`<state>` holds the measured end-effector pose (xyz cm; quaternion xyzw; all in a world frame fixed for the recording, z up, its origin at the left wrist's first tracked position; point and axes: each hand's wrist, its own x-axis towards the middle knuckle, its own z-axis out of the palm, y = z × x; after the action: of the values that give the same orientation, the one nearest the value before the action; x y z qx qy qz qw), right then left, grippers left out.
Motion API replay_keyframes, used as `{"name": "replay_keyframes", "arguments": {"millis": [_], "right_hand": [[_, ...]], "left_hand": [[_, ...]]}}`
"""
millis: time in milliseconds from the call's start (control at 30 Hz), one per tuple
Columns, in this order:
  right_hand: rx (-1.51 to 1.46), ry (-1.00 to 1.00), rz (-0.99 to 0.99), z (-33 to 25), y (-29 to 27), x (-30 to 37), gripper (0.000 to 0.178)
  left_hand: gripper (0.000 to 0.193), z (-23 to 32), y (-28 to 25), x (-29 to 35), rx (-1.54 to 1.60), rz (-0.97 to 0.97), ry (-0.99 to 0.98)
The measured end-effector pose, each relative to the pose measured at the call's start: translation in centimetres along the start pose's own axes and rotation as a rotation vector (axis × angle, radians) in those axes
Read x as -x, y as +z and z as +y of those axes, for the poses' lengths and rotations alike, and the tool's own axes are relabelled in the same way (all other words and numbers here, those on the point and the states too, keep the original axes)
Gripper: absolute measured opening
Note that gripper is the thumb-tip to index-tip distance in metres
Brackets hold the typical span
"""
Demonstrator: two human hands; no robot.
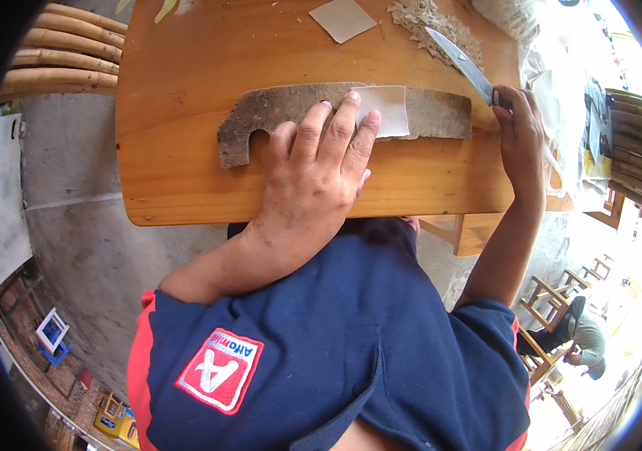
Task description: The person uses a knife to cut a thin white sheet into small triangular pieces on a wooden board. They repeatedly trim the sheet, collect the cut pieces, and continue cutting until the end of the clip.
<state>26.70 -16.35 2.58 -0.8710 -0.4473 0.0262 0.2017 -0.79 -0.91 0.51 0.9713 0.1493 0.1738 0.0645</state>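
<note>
The big wooden surface (pixel 186 150) fills the top of the view, and on it lies a long, flat, rough grey-brown board (pixel 434 113) with a round notch cut in its left end. The left hand (pixel 313 173) rests flat on the middle of this board, fingers (pixel 340 120) spread a little and pushing down — the tips of two fingers sit on the left edge of a pale square sheet (pixel 389 109) that lies on top of the board. Most of that sheet pokes out to the right of the fingers. The right hand (pixel 520 128) is at the right end of the board, fingers curled tight around the handle of a knife (pixel 460 60) — its shiny blade points up and away to the left. Behind the blade sits a heap of pale cut scraps (pixel 430 22), and next to it another pale square piece (pixel 342 19).
</note>
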Motion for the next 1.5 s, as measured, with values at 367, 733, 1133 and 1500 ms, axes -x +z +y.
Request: {"name": "replay_keyframes", "arguments": {"millis": [367, 733, 1133, 1500], "right_hand": [[0.091, -0.02, 0.145, -0.9, -0.9, -0.2, 0.018], [-0.021, -0.024, 0.046, -1.3, -1.0, -0.3, 0.016], [-0.168, 0.088, -0.125, -5.6, -2.1, 1.7, 0.022], [0.077, -0.214, -0.242, -10.5, -1.5, 3.5, 0.056]], "left_hand": [[0.065, -0.4, -0.2, 0.1, 0.007, -0.02, 0.004], [0.071, -0.6, -0.1, 0.4, 0.071, -0.027, -0.018], [0.066, -0.5, 0.1, 0.5, 0.078, -0.01, -0.018], [0.065, -0.3, -0.2, 0.0, 0.105, -0.032, -0.04]]}}
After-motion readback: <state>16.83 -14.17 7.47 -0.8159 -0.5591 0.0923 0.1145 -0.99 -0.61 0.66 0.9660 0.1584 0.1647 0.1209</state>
